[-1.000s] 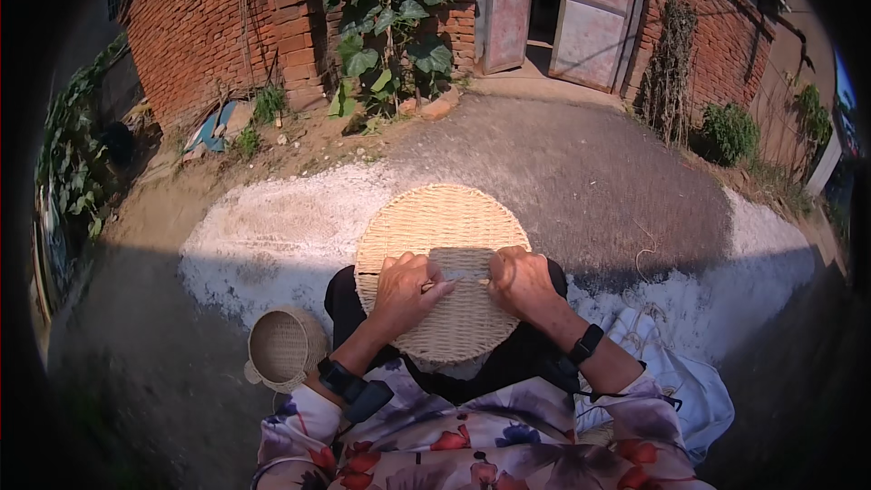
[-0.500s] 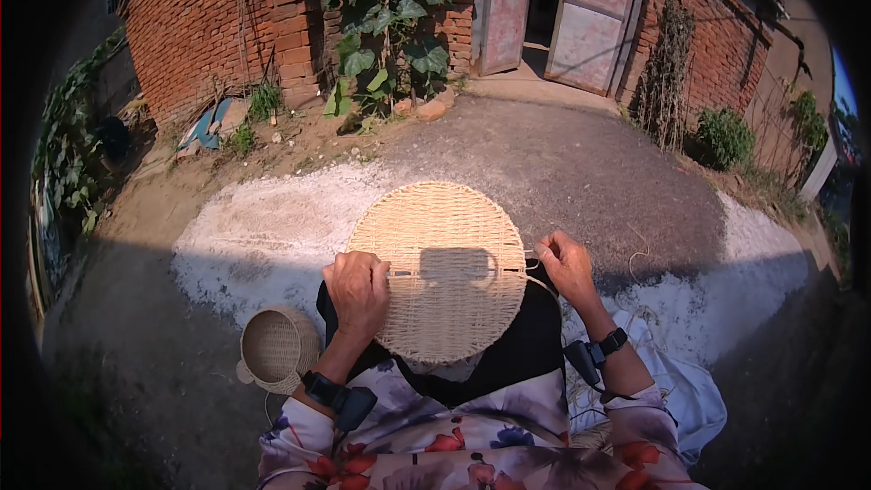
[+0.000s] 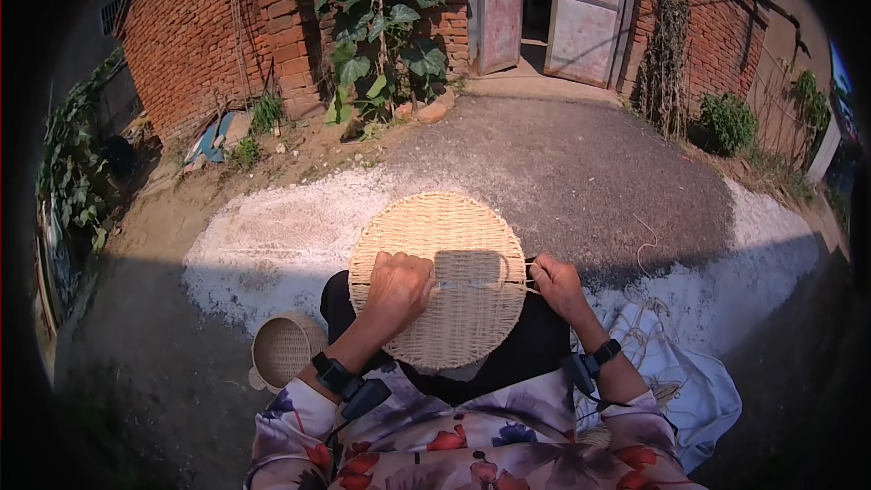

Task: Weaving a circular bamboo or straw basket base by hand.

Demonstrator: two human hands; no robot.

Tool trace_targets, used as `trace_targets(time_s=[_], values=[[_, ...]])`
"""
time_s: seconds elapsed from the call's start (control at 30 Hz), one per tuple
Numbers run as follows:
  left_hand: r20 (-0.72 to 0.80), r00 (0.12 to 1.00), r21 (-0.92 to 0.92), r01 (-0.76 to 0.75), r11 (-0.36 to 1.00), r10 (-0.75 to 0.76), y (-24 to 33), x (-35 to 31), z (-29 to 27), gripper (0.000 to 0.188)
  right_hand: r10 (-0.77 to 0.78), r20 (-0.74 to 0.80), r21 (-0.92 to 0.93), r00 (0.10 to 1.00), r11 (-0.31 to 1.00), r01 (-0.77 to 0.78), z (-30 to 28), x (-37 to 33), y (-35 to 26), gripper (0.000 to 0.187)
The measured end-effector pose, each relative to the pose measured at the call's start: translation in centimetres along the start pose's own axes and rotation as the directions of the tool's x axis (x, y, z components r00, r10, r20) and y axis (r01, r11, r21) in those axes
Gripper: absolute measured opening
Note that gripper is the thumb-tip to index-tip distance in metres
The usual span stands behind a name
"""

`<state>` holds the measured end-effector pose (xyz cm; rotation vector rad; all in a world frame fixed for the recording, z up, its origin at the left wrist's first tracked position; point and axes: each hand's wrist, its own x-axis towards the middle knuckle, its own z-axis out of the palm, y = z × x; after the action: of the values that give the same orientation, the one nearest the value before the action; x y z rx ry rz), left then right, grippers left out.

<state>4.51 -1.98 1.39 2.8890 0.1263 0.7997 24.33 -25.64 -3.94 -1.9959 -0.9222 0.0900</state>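
A round, flat panel (image 3: 440,336) of woven straw cord lies across my lap, its far part sunlit and its near part in shade. My left hand (image 3: 396,292) rests over its left half with curled fingers; a pale strand (image 3: 472,285) runs from there along the panel's middle to the right rim. What the left fingertips grip is hidden beneath the hand. At the right rim my right hand (image 3: 558,285) is closed in a pinch on a thin cord (image 3: 530,264). A shadow falls on the panel's centre.
A small round woven basket (image 3: 258,356) stands on the ground to my left. On my right lies a white sheet (image 3: 703,399) with loose cord (image 3: 655,331) on it. Ahead are a leafy plant (image 3: 381,36), a brick wall (image 3: 195,45) and a partly open door (image 3: 590,23).
My left hand has moved right and inward over the panel, from its left rim toward the middle. The right hand stays at the right rim, shifted slightly down.
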Motion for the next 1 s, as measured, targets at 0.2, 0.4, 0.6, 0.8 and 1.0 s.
trace_targets(time_s=[0.2,0.4,0.6,0.8,1.0], values=[[-0.195,0.955,0.046,0.238,0.970,-0.225,-4.0,-3.3,-1.6,0.011,0.005,-0.035,-0.059,0.999,0.998,-0.007,-0.5,-0.3,0.4,0.023],[-0.307,0.935,0.204,0.244,0.948,-0.175,-1.2,-2.5,-3.5,0.024,0.004,-0.027,-0.014,1.000,1.000,-0.005,0.0,0.0,0.6,0.023],[-0.101,0.985,0.127,-0.129,0.984,0.142,-0.3,-0.4,1.0,0.023,0.006,-0.062,0.195,0.998,0.981,0.006,1.2,-0.1,2.8,0.021],[-0.083,0.982,0.197,-0.148,0.969,0.167,0.3,0.1,0.8,0.018,0.082,-0.071,0.242,0.994,0.968,-0.062,1.3,-0.2,2.3,0.021],[-0.243,0.923,0.307,0.365,0.879,-0.299,-6.9,-3.2,-4.1,0.013,0.077,-0.067,0.232,0.995,0.971,-0.060,0.8,-0.6,3.0,0.022]])
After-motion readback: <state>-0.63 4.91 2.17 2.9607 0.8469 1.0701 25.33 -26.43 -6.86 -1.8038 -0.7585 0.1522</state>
